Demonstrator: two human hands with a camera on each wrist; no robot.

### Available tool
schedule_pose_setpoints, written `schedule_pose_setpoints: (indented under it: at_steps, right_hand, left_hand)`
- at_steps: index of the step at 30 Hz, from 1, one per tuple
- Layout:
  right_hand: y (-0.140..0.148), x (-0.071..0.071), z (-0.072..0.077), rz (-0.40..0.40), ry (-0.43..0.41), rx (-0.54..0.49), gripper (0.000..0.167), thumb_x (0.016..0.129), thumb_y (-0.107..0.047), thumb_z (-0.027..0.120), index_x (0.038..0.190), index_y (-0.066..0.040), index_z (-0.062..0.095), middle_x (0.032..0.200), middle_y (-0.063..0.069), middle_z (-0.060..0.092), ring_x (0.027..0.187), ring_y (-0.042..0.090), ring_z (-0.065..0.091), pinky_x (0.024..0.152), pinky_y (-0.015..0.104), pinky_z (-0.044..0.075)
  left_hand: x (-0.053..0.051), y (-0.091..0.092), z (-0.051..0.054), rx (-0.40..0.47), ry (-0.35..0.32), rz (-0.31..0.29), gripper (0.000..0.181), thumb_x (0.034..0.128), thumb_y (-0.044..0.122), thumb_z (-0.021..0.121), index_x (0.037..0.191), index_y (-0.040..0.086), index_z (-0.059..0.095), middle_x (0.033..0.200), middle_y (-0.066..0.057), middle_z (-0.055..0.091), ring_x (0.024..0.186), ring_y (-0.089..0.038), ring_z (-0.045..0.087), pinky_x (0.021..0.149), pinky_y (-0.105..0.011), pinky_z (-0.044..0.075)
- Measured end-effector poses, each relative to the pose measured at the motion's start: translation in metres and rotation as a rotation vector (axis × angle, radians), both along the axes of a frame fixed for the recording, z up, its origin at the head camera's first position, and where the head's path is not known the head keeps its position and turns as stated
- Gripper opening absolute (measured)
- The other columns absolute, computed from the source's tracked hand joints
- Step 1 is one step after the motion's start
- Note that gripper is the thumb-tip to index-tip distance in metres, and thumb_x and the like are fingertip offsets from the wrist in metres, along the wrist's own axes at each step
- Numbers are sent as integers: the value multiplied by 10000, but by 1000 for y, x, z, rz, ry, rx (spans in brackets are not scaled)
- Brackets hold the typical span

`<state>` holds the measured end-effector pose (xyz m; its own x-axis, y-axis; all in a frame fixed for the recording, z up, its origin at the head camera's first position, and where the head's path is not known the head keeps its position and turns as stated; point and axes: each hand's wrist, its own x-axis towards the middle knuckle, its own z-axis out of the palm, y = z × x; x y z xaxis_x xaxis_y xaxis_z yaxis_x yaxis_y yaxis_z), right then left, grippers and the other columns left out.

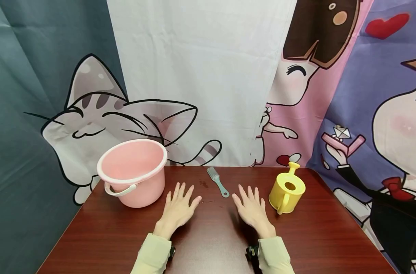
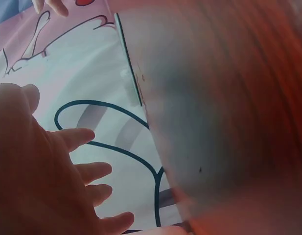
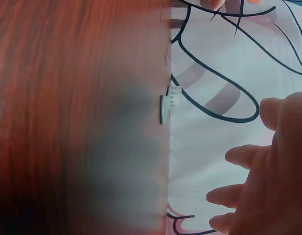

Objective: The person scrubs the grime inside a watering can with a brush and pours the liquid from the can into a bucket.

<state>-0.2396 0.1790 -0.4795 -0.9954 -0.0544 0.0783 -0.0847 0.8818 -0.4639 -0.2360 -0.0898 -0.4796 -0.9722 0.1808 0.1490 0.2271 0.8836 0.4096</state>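
A pink bucket [image 1: 143,192] with a white rim and handle stands upright at the table's left. Just to its right is my left hand [image 1: 178,209], palm down with fingers spread, holding nothing. My right hand [image 1: 252,211] is likewise spread and bare, close to a yellow watering can [image 1: 284,194] on its right. Between the hands and farther back lies a small grey-green toy rake [image 1: 219,183], its toothed head toward the back edge. In the right wrist view the rake [image 3: 164,107] appears side-on beyond the fingers [image 3: 236,156]. Neither hand touches these things.
The dark red-brown wooden table [image 1: 208,236] ends at a printed cloth backdrop [image 1: 201,76] with cartoon figures. A few small wet-looking marks [image 1: 204,184] lie left of the rake. Dark wrist devices [image 1: 251,251] show at both sleeves.
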Motion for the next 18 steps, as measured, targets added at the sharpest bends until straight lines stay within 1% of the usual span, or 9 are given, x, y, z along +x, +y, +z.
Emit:
schedule_pose_setpoints:
  at_steps: [7, 12, 18]
  right_hand:
    - [1, -1, -3, -31, -26, -39, 627, 1025, -536, 320, 1523, -157, 350, 1553, 241, 243, 1444, 450, 56, 1052, 705, 111]
    - [0, -3, -6, -29, -46, -63, 601, 1035, -499, 332, 1512, -136, 369, 1544, 252, 254, 1437, 465, 72, 1048, 711, 118]
    - [3, -2, -9, -27, -70, -106, 578, 1024, -446, 427, 1490, -105, 403, 1526, 273, 280, 1429, 482, 87, 1044, 714, 121]
  left_hand:
    - [-3, 3, -4, 51, -32, 0, 683, 997, 601, 323, 1495, 143, 408, 1581, -169, 221, 1473, -334, 65, 1120, -588, 112]
    - [-5, 6, -6, 78, -49, 5, 649, 1010, 563, 338, 1479, 124, 432, 1570, -181, 244, 1467, -349, 96, 1113, -593, 138]
    - [-7, 11, -7, 136, -119, -10, 659, 1008, 571, 340, 1450, 100, 471, 1548, -191, 290, 1450, -375, 161, 1102, -599, 170]
